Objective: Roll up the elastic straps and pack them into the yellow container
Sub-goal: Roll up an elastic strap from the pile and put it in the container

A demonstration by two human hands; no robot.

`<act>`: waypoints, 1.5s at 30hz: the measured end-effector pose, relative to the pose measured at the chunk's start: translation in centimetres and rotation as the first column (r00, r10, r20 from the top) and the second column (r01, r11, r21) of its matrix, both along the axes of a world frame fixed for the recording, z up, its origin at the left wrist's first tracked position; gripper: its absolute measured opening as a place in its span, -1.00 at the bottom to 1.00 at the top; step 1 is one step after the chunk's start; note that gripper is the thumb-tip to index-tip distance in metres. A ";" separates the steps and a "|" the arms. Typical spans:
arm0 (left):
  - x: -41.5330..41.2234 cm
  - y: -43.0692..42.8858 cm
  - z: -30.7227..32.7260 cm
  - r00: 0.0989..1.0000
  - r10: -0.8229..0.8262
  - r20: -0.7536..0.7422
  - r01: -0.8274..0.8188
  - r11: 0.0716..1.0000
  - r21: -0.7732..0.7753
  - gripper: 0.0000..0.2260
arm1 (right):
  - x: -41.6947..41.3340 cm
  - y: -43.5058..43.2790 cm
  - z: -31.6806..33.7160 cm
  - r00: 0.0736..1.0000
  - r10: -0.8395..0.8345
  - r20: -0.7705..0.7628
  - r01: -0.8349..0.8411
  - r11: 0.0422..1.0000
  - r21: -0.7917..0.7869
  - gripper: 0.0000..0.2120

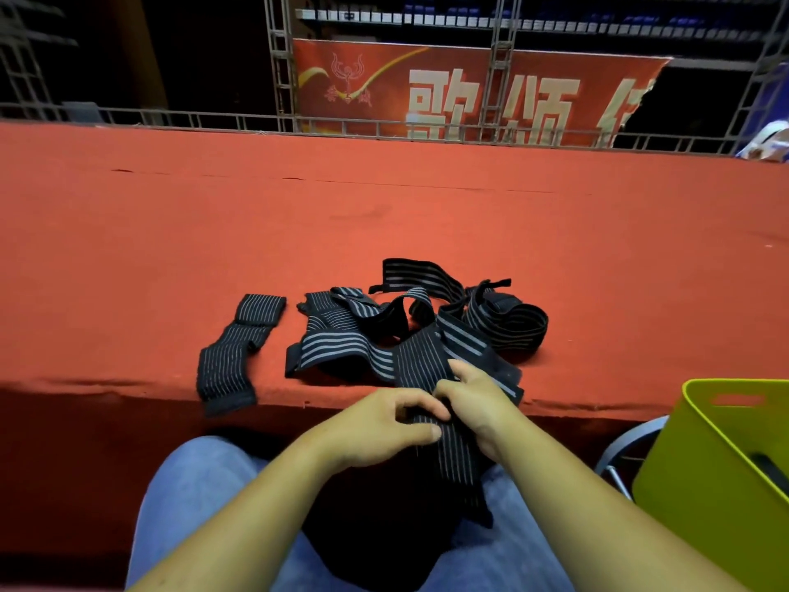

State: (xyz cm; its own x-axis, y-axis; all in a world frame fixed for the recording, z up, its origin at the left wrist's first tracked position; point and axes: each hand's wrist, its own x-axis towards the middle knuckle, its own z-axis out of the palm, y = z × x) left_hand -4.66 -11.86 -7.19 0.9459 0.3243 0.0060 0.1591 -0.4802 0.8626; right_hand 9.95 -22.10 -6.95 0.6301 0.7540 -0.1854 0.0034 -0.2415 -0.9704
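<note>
Head view: both hands meet at the counter (pixel 384 207) edge. Left hand (pixel 380 425) pinches a strap (pixel 454 459), thumb and fingers (pixel 422 404) clamped on it. Right hand (pixel 480 403) curls round the same strap, which hangs off the edge over the lap. Tangled pile (pixel 375 335) lies just behind it, a lone strap (pixel 232 352) flat at left. Yellow container (pixel 704 484) sits low at right, off the counter.

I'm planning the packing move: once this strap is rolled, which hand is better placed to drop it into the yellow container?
Likely the right hand: the yellow container sits on its side. The left hand, also gripping the strap, would have to cross over.
</note>
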 end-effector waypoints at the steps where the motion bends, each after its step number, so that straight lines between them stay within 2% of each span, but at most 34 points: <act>1: 0.0 0.3 -0.1 0.998 0.056 0.036 -0.055 0.998 -0.027 -0.85 | 0.0 -0.1 -0.1 1.000 0.001 0.014 -0.001 1.000 -0.008 -0.75; 3: 0.0 0.9 -0.3 0.981 0.185 0.065 -0.178 0.979 -0.096 -0.83 | 0.1 -0.4 -0.4 0.999 0.013 0.047 -0.012 0.999 -0.036 -0.65; 5: 0.2 1.3 -0.3 0.960 0.280 0.023 -0.275 0.952 -0.139 -0.74 | 0.4 -0.8 -0.8 0.997 0.027 0.066 -0.024 0.998 -0.050 -0.61; 8: 0.5 1.2 -0.2 0.944 0.323 -0.063 -0.329 0.929 -0.171 -0.65 | 0.7 -1.3 -1.0 0.995 0.056 0.085 -0.052 0.998 -0.047 -0.52; 11: 1.0 0.5 -0.4 0.941 0.329 -0.078 -0.337 0.899 -0.281 -0.63 | 0.7 -1.9 -1.1 0.986 0.108 0.127 -0.101 0.993 -0.058 -0.46; 14: 1.8 0.3 -0.8 0.925 0.376 -0.060 -0.370 0.853 -0.369 -0.68 | 1.0 -2.2 -1.5 0.947 0.154 0.280 -0.123 0.985 -0.124 -0.50; 17: 2.4 0.2 -0.9 0.898 0.440 -0.021 -0.398 0.790 -0.467 -0.80 | 0.8 -2.7 -2.3 0.869 0.280 0.409 -0.225 0.958 -0.177 -0.66; 20: 2.3 0.0 -0.7 0.897 0.441 0.024 -0.377 0.794 -0.477 -0.94 | 0.5 -3.0 -2.3 0.909 0.240 0.340 -0.206 0.969 -0.134 -0.71; 24: 2.0 -0.1 -0.9 0.897 0.437 0.064 -0.385 0.846 -0.369 -0.85 | 0.5 -3.1 -2.6 0.963 0.228 0.146 -0.216 0.972 -0.096 -0.68; 27: 2.1 -0.1 -0.6 0.887 0.458 0.060 -0.402 0.829 -0.390 -0.87 | 0.2 -3.2 -2.4 0.955 0.296 -0.026 -0.296 0.955 -0.004 -0.50; 29: 2.1 -0.1 0.0 0.880 0.471 0.061 -0.412 0.822 -0.394 -0.85 | 0.2 -3.2 -1.9 0.960 0.279 -0.033 -0.277 0.960 0.050 -0.51; 30: 2.1 -0.1 0.3 0.873 0.483 0.070 -0.423 0.821 -0.384 -0.82 | 0.4 -3.1 -1.6 0.975 0.222 0.005 -0.222 0.973 0.063 -0.54; 32: 2.1 -0.3 1.1 0.860 0.504 0.087 -0.452 0.828 -0.333 -0.79 | 1.8 -2.9 -1.0 0.975 0.039 0.220 -0.055 0.996 0.068 -0.60; 35: 1.9 -0.6 2.4 0.863 0.493 0.107 -0.438 0.838 -0.325 -0.77 | 4.4 -3.0 0.1 0.862 -0.114 0.494 0.089 0.993 0.073 -0.68; 38: 1.7 -1.0 3.6 0.877 0.465 0.124 -0.410 0.856 -0.314 -0.76 | 7.1 -3.3 1.2 0.791 -0.083 0.606 0.115 0.993 -0.014 -0.60; 42: 1.5 -1.3 4.3 0.883 0.451 0.129 -0.398 0.866 -0.303 -0.76 | 9.3 -3.3 1.6 0.739 0.064 0.670 0.089 0.978 -0.191 -0.48; 45: 1.3 -1.1 4.3 0.880 0.461 0.117 -0.410 0.860 -0.302 -0.77 | 10.1 -2.9 1.9 0.695 0.074 0.715 0.105 0.974 -0.203 -0.48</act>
